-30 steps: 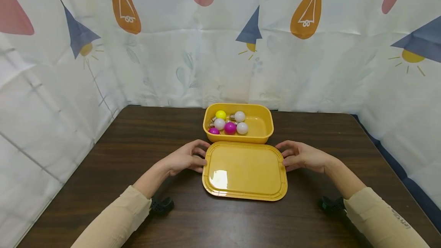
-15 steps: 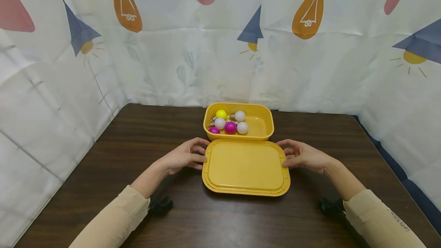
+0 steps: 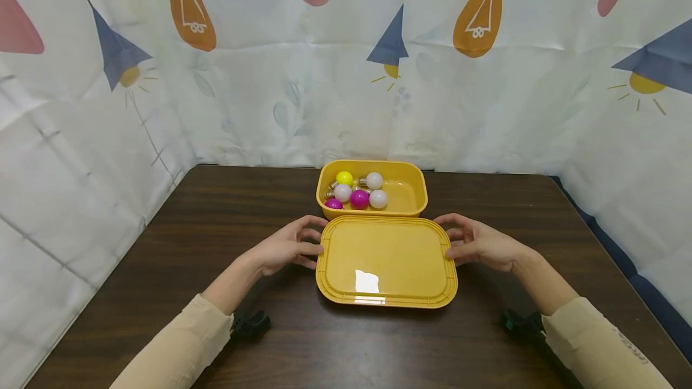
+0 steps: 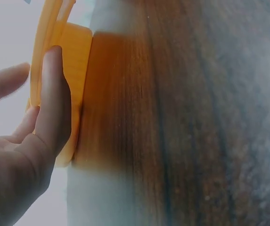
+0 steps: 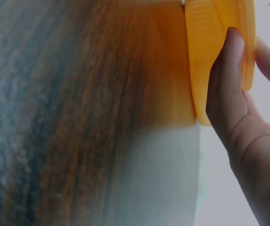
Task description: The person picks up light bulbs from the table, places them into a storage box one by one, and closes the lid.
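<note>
A yellow plastic lid is held between both hands, close in front of a matching yellow box. My left hand grips its left end, with digits on both faces of the rim; the left wrist view shows the lid raised off the table. At the opposite end, my right hand pinches the rim the same way, and the lid also stands clear of the tabletop in the right wrist view. Inside the box lie small light bulbs: a yellow bulb, several white bulbs and magenta bulbs.
The box stands on a dark wood-grain table, near its back edge. Behind and beside the table hangs a pale printed curtain. Dark wrist devices show at the left sleeve and the right sleeve.
Both hands have lifted the lid slightly and shifted it toward the box; its far rim now overlaps more of the box's front wall. The box and bulbs have stayed put.
</note>
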Demonstrator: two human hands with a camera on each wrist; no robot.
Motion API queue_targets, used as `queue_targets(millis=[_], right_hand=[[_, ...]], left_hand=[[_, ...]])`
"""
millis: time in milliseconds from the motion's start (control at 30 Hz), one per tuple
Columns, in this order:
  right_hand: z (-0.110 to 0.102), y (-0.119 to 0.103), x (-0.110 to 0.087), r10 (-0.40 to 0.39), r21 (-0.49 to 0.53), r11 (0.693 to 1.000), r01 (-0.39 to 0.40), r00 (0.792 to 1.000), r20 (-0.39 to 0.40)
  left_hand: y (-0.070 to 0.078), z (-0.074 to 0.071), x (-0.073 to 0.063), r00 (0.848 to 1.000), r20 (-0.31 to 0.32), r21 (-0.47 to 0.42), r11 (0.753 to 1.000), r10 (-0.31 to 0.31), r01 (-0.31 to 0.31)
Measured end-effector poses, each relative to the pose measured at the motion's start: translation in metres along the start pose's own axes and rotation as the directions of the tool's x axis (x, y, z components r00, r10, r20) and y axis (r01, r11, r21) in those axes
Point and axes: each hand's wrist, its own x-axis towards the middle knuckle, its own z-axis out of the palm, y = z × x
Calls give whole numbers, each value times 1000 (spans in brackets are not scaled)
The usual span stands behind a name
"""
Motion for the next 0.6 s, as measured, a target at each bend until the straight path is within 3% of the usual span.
queue_targets(millis=[267, 600], right_hand=[[-1, -2, -4, -20, 4, 1000, 20, 999, 36], [0, -5, -7, -67, 37, 997, 64, 995, 72]], left_hand=[[-1, -1, -2, 998, 58, -53, 999, 4, -1], [4, 2, -8, 996, 85, -60, 998, 25, -20]])
